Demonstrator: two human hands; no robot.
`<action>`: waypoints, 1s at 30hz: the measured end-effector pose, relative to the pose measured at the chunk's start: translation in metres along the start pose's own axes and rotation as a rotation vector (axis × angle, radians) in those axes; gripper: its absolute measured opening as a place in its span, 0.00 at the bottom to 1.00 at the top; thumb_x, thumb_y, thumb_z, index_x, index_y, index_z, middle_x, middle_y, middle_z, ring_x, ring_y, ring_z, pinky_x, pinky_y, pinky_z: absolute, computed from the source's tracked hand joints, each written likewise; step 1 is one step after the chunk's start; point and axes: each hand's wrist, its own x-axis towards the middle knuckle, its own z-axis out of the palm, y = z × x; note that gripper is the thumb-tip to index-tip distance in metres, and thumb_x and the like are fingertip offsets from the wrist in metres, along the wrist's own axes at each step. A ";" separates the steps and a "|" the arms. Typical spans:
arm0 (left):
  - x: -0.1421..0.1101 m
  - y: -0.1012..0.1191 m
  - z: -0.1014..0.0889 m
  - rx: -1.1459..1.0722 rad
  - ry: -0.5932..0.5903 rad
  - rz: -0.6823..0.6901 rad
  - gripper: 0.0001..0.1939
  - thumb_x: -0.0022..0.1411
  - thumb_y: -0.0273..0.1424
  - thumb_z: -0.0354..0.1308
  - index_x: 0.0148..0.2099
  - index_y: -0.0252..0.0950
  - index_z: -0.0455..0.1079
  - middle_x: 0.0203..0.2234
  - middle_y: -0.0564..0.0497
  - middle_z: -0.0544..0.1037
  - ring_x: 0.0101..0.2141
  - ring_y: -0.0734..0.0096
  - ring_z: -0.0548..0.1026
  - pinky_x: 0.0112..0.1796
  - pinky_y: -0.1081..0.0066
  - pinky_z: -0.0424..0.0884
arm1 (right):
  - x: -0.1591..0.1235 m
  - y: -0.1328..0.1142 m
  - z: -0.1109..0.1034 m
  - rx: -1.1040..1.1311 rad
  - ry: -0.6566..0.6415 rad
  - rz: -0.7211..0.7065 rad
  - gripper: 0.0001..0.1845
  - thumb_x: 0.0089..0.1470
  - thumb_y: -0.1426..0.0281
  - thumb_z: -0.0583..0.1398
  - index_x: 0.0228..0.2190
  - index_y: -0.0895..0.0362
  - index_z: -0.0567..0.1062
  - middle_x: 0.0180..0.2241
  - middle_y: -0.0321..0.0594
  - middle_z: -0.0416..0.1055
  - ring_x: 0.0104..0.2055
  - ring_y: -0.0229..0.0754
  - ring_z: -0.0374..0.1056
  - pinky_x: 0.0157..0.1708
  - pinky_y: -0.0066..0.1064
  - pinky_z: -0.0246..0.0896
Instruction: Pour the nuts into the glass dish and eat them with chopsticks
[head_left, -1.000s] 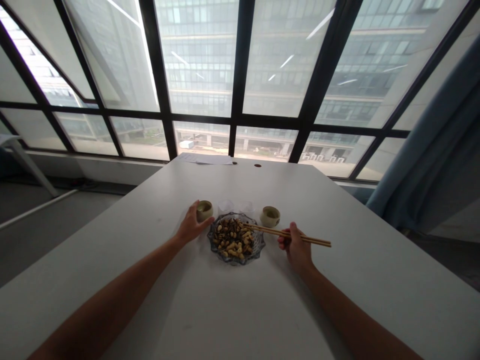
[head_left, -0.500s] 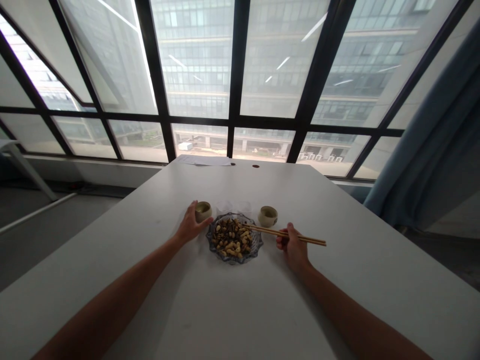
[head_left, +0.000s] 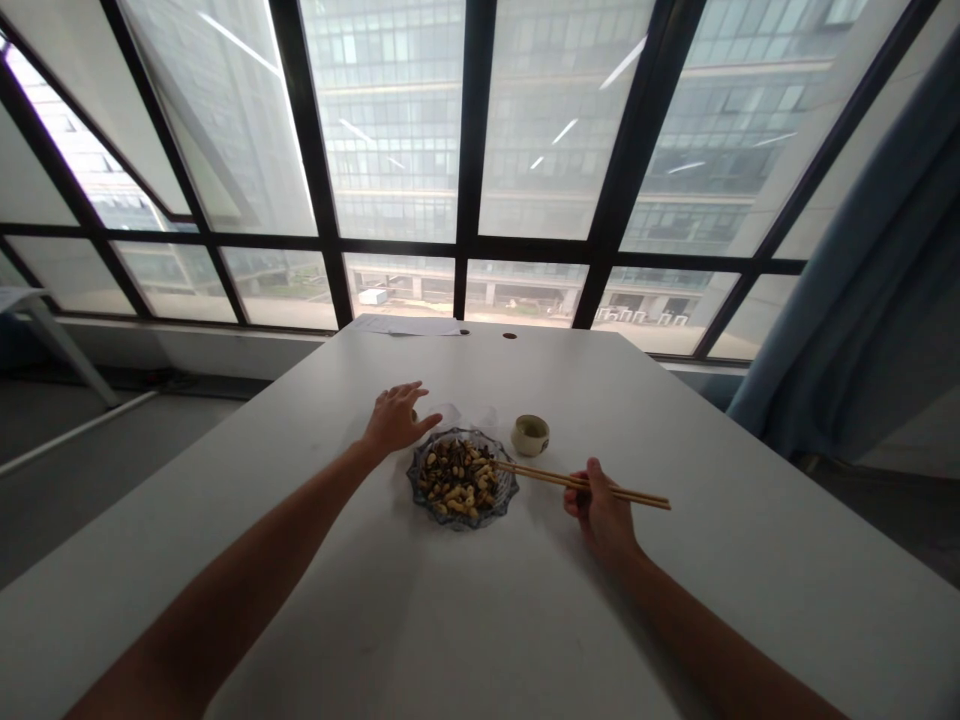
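Observation:
A scalloped glass bowl (head_left: 512, 497) stands on the white table, filled with a mix of peanuts (head_left: 459, 497) and darker seeds or nuts. My right hand (head_left: 602, 508), to the right of the bowl, is closed around a pair of wooden chopsticks (head_left: 544, 475). Their tips reach over the bowl's right side. My left hand (head_left: 396, 418) is held above the bowl's upper left with fingers spread. It covers nearly all of the left small cup, so whether it touches that cup cannot be told. Another small beige cup (head_left: 530, 436) stands behind the bowl on the right.
Faint clear containers (head_left: 450, 412) stand just behind the bowl. White paper (head_left: 409, 325) lies at the table's far edge, near two round holes. Black-framed windows rise beyond the table (head_left: 450, 620), and a blue curtain (head_left: 847, 260) hangs at the right.
My left hand has shifted from the left cup's side to over it, its fingers spreading. My right hand has moved slightly right and down with the chopsticks. The view has shifted a little.

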 end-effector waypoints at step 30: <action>0.054 0.027 0.001 0.167 -0.520 0.011 0.36 0.59 0.53 0.54 0.62 0.36 0.65 0.60 0.37 0.68 0.61 0.44 0.64 0.61 0.40 0.47 | -0.013 -0.009 0.003 -0.141 0.006 -0.221 0.33 0.43 0.39 0.64 0.24 0.59 0.71 0.15 0.38 0.70 0.15 0.36 0.63 0.14 0.26 0.59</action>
